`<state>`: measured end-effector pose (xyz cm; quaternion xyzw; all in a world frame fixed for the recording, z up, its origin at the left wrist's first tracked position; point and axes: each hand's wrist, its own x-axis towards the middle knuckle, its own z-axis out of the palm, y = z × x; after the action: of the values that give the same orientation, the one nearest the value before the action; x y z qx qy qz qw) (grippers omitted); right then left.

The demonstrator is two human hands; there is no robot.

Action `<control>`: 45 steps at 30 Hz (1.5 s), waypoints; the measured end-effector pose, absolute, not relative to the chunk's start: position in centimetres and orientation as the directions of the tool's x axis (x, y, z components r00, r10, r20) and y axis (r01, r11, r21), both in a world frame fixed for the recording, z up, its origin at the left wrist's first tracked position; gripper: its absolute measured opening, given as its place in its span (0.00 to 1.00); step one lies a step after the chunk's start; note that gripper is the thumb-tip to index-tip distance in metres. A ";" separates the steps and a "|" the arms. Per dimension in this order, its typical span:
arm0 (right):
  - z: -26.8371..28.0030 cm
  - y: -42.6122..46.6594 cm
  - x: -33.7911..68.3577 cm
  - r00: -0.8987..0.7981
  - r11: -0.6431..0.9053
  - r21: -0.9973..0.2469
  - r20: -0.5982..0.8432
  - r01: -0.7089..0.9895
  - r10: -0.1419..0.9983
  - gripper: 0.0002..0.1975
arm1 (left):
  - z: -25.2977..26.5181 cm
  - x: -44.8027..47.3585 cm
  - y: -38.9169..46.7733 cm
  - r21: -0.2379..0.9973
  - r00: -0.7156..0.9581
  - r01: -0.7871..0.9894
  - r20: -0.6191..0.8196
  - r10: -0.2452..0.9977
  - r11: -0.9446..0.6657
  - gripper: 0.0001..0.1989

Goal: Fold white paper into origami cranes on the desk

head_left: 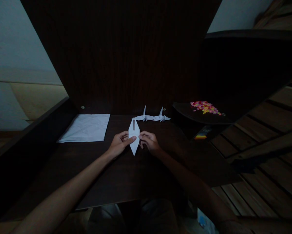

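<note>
A white folded paper (pixel 133 143), long and pointed with a narrow slit in its upper half, is held up over the dark desk. My left hand (pixel 121 141) pinches its left edge, the thumb lying across the front. On the opposite edge, my right hand (pixel 149 141) grips the same paper between thumb and fingers. Just beyond it, two white folded paper cranes (pixel 144 118) stand side by side against the back panel, their thin points sticking up; the second crane (pixel 162 118) is on the right.
A stack of white paper sheets (pixel 87 128) lies on the desk (pixel 92 165) at left. On the raised corner shelf (pixel 184 109) at right sits a pile of small pink, red and yellow pieces (pixel 205 106). A low side board (pixel 33 143) borders the left; a tall dark panel (pixel 126 58) rises behind.
</note>
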<state>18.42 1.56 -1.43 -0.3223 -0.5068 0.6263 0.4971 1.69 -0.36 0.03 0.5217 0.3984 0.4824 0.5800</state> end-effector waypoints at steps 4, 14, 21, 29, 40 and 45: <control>-0.7 1.5 19.0 -0.345 -0.081 -0.923 0.059 -0.377 0.937 0.15 | 0.4 1.6 -0.8 0.974 0.389 -0.208 -0.002 0.921 0.089 0.20; -0.7 1.7 19.7 -0.415 -0.134 -0.914 0.041 -0.383 0.909 0.17 | 0.6 1.4 -1.2 0.975 0.544 -0.166 -0.034 0.838 0.147 0.21; -1.0 1.5 19.5 -0.459 -0.106 -0.912 0.096 -0.395 0.883 0.22 | 0.4 1.1 -1.2 0.967 0.609 -0.189 -0.021 0.793 0.170 0.20; -0.4 1.5 19.9 -0.477 -0.169 -0.893 0.056 -0.416 0.877 0.17 | 0.4 1.0 -1.1 0.965 0.608 -0.192 -0.025 0.793 0.178 0.20; -0.2 1.5 19.8 -0.414 -0.040 -0.906 0.153 -0.422 0.897 0.13 | 0.7 1.2 -1.0 0.989 0.560 -0.067 -0.071 0.826 0.131 0.18; -0.1 1.4 19.7 -0.410 0.003 -0.909 0.190 -0.416 0.892 0.13 | 0.8 1.2 -1.0 0.991 0.554 -0.055 -0.071 0.829 0.121 0.17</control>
<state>19.74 1.40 -0.09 -0.2331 -0.5104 0.6665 0.4908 1.23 -1.04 0.77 0.5746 0.3369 0.3307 0.6685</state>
